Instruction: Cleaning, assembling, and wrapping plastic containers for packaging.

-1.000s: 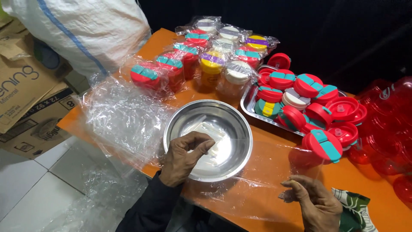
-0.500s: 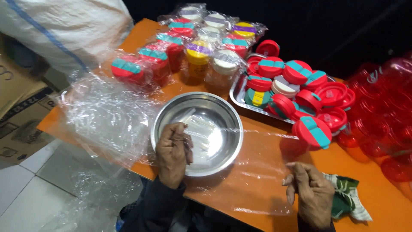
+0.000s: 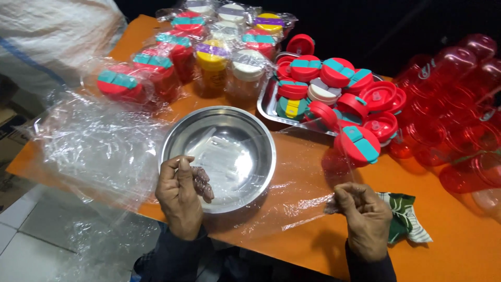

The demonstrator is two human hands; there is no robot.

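Plastic film (image 3: 292,193), a clear sheet, lies spread flat across the orange table (image 3: 459,245) in front of me, with its long axis running left to right between my two hands. It reaches from under the steel bowl (image 3: 218,156) on my left side to the near table edge on my right. More crumpled clear film (image 3: 99,151) lies further left, spilling over the table edge.

Beyond the sheet, a metal tray (image 3: 269,104) holds a heap of red, teal and white bottle lids (image 3: 334,89). To its left stand rows of wrapped bottles (image 3: 209,57) with coloured caps. On the far right lie bare red bottles (image 3: 449,104), well apart from my hands. One red bottle with a teal flip lid (image 3: 360,143) sits on the far right corner of the sheet.

My right hand (image 3: 365,219) is the nearer one to the sheet. It is pinched shut on the sheet's right edge, thumb against fingertips, with the film bunched just left of the knuckles. The rest of the sheet lies away to the left of that hand. A folded green-and-white cloth (image 3: 407,224) lies just beside this hand, on its right.

My left hand (image 3: 180,196) rests on the near rim of the bowl, fingers curled loosely inward over the rim. I cannot tell whether it grips anything. Small clear pieces (image 3: 219,151) lie inside the bowl, past its fingertips.
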